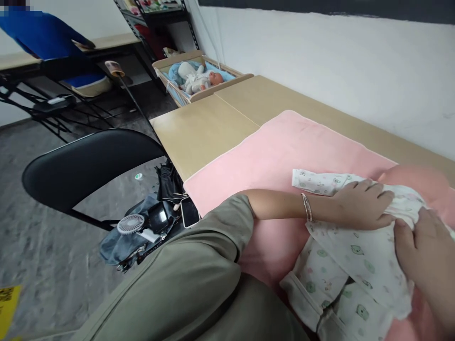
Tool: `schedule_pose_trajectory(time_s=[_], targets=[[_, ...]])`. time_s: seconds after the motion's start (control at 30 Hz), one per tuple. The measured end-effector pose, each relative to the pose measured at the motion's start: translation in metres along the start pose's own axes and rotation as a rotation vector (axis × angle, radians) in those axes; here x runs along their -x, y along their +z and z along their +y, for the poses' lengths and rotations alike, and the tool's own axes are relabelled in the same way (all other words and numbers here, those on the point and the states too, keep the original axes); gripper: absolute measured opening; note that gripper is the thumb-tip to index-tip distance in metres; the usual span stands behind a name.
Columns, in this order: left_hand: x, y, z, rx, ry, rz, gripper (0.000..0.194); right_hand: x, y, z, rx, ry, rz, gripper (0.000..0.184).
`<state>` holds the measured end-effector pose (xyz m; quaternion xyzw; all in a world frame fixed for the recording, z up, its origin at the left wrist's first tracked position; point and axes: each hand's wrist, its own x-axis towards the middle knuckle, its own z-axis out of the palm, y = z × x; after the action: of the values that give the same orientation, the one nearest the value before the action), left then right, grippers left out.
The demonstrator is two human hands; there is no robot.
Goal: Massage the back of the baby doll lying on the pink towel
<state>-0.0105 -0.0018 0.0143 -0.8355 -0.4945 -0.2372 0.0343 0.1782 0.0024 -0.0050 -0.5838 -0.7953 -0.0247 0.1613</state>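
Note:
A baby doll lies on a pink blanket (270, 147), its bare head (415, 182) partly blurred at the right. It is dressed in a white printed baby top (359, 251), with matching trousers (316, 270) below. My left hand (366, 206), with silver bangles at the wrist, is across the top's chest, fingers curled on the bunched cloth. Close beside it, my right hand (423, 246) grips the same cloth near the neck; its fingertips are partly hidden. One sleeve (314, 181) stretches out flat toward the left.
The blanket covers part of a wooden table (199, 132) against a white wall. Beyond its far end, a crib (199, 97) holds another doll (199, 78). A black chair (95, 166) stands left, near a bag (124, 241) and small fan (131, 224). A person in blue (46, 35) sits farther back.

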Motion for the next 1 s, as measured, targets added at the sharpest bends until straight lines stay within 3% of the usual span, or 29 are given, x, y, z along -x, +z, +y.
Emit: schedule_pose_trajectory(time_s=[0.33, 0.53, 0.77, 1.0], targets=[[-0.001, -0.001, 0.000, 0.044, -0.038, -0.099, 0.052, 0.005, -0.016, -0.020, -0.084, 0.019, -0.024, 0.077], [-0.004, 0.004, -0.005, 0.089, 0.003, -0.152, 0.060, 0.004, -0.013, -0.023, -0.063, -0.009, 0.014, 0.068], [-0.005, 0.005, -0.010, 0.175, -0.028, -0.124, 0.059, 0.000, -0.016, -0.025, -0.084, 0.041, -0.072, 0.064], [-0.003, 0.006, -0.008, 0.189, -0.051, -0.120, 0.058, 0.001, -0.013, -0.026, -0.120, 0.040, -0.056, 0.060]])
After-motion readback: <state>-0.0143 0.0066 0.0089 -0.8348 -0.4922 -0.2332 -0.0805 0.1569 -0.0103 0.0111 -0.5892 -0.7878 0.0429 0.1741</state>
